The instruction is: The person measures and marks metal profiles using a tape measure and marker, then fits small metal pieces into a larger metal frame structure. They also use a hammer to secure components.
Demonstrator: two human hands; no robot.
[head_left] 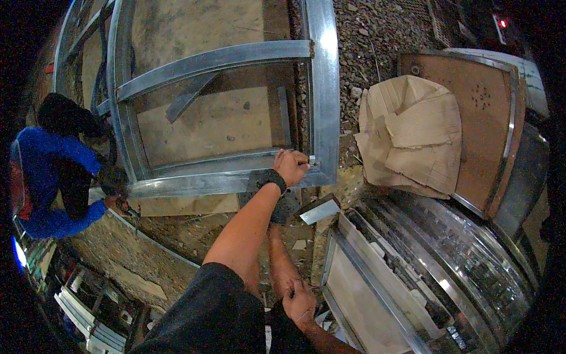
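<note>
My left hand (292, 167), with a dark band at its wrist, is at the near right corner of a large metal frame (325, 106). Its fingers are closed around a small pale piece (312, 160), whose kind is too small to tell. Down near my knee, my right hand (299, 304) has its fingers curled together, a thin band around its wrist. Whatever those fingers hold, if anything, is hidden. Below the frame's corner lies a short cut piece of metal tube (320, 209).
At the left a crouching person in blue sleeves (41, 159) works at the frame with a tool (137, 219). Flattened cardboard (413, 133) leans on a brown panel (486, 127) at the right. Shiny metal lengths (436, 259) lie at the lower right. Gravel (377, 29) covers the far ground.
</note>
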